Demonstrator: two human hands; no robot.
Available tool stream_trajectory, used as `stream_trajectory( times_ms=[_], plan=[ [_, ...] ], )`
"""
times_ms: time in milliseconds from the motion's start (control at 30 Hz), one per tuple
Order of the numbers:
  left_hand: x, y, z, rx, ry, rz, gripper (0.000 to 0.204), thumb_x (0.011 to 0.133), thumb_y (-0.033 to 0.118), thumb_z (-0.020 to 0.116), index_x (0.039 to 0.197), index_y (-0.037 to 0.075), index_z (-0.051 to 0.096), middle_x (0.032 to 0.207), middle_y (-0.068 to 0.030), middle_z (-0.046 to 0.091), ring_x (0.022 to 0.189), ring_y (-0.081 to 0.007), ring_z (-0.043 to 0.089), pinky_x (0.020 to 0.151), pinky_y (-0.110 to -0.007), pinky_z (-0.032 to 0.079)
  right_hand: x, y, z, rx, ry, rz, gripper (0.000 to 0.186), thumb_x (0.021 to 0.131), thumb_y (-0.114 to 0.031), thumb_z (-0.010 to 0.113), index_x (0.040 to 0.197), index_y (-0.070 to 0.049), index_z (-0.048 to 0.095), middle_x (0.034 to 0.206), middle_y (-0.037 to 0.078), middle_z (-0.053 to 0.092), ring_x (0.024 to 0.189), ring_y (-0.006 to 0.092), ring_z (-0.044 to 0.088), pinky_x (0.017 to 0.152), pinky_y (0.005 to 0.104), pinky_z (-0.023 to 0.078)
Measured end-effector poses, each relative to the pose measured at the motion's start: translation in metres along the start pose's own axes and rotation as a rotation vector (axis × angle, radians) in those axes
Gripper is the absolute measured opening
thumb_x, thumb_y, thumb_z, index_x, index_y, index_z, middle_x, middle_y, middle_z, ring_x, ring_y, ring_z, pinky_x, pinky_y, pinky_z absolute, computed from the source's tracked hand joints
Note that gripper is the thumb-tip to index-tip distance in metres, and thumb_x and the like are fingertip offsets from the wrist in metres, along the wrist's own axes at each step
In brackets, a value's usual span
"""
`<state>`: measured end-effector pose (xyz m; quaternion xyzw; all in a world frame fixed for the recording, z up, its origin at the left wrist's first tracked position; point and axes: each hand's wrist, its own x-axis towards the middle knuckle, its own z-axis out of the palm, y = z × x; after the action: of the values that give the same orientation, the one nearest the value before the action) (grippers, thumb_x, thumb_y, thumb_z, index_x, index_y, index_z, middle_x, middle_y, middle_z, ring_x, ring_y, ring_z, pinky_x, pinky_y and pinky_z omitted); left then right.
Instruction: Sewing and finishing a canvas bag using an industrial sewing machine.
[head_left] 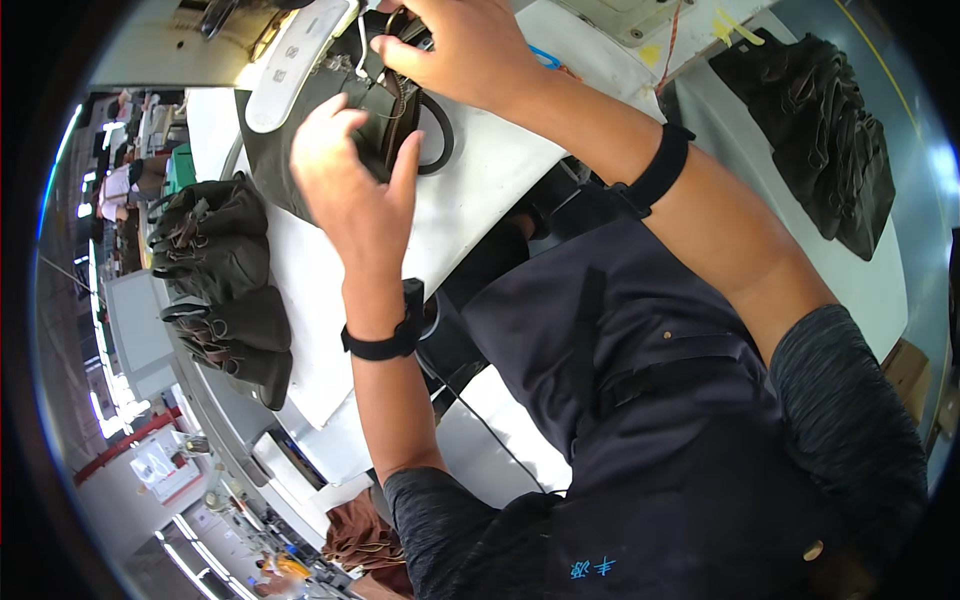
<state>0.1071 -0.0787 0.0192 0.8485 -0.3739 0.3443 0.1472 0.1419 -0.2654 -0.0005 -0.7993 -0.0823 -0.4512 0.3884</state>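
A dark olive fabric bag (268,165) with a dark rounded handle (446,135) lies on the white table, partly under the pale arm of a sewing machine (290,70). My left hand (350,175) is over the bag's near part, thumb spread away from the fingers; it is slightly blurred, and I cannot tell how firmly it touches the cloth. Farther off, my right hand (465,50) has thumb and fingers bent around the bag's upper edge beside the machine head. The upper frame edge cuts off part of that hand. White thread or cord shows between the hands.
Several similar olive bags (225,270) sit along the table's left side. A stack of dark olive pieces (825,140) lies at the far right. Brown fabric (362,535) is piled low on the left. The white tabletop (315,330) curves around my apron (640,390).
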Motion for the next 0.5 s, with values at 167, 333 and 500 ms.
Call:
stream_trajectory(
  times_ms=[167,333,500],
  plan=[
    [-0.013,-0.005,0.023,-0.106,0.066,-0.113,0.048,0.077,-0.008,0.068,0.124,0.002,0.060,0.129,-0.0157,0.065,0.120,-0.0357,0.062,0.106,-0.045,0.047,-0.025,-0.019,-0.023,0.206,0.196,-0.002,0.031,0.090,-0.026,0.069,0.106,0.000,0.070,0.091,0.012,0.071,0.089,0.0263,0.064,0.083,0.0410,0.048],
    [-0.014,-0.001,0.022,-0.106,0.090,-0.126,0.051,0.078,-0.009,0.063,0.127,0.004,0.063,0.132,-0.0127,0.067,0.118,-0.0322,0.064,0.109,-0.047,0.046,-0.043,-0.041,-0.028,0.679,-0.367,0.697,0.022,0.096,-0.022,0.074,0.097,0.000,0.071,0.080,-0.002,0.068,0.066,0.0022,0.055,0.058,0.0203,0.045],
    [-0.019,0.004,0.031,-0.069,0.155,-0.145,0.047,0.086,-0.011,0.058,0.127,0.009,0.068,0.130,-0.0065,0.071,0.117,-0.0261,0.068,0.109,-0.048,0.047,-0.047,-0.025,-0.014,0.965,-0.375,0.778,0.020,0.095,-0.022,0.074,0.098,-0.002,0.073,0.080,0.000,0.069,0.067,0.0044,0.058,0.059,0.0199,0.045]
  ],
)
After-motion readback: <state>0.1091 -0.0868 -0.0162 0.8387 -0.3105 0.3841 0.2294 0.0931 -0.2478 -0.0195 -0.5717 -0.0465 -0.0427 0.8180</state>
